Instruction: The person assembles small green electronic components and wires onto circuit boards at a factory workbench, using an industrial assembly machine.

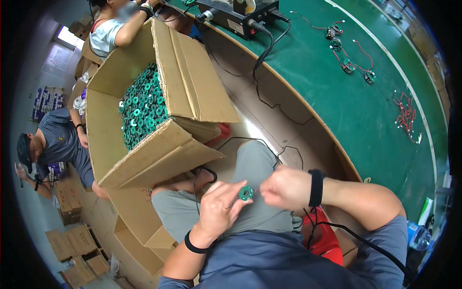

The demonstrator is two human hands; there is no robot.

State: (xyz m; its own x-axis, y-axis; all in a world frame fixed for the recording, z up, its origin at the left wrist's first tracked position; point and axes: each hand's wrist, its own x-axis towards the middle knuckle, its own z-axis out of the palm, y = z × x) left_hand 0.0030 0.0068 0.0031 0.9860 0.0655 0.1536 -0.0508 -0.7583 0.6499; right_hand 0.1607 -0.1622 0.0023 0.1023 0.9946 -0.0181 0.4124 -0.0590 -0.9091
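Note:
My left hand (219, 208) pinches a small green ring-shaped coil (246, 193) between thumb and fingers, above my lap. My right hand (284, 187) is closed in a fist just right of the coil, its fingertips at the coil's edge, apparently gripping a thin wire end that is too small to make out. Both wrists wear black bands. An open cardboard box (159, 144) to the left of my knees is filled with several of the same green coils (142, 107).
A green workbench (356, 106) curves along the right, carrying a black device (240, 17) with a cable, finished coils with red wires (349, 60) and a bundle of red wires (406, 115). Two other people sit at the left and top left. Cardboard boxes (72, 241) lie on the floor.

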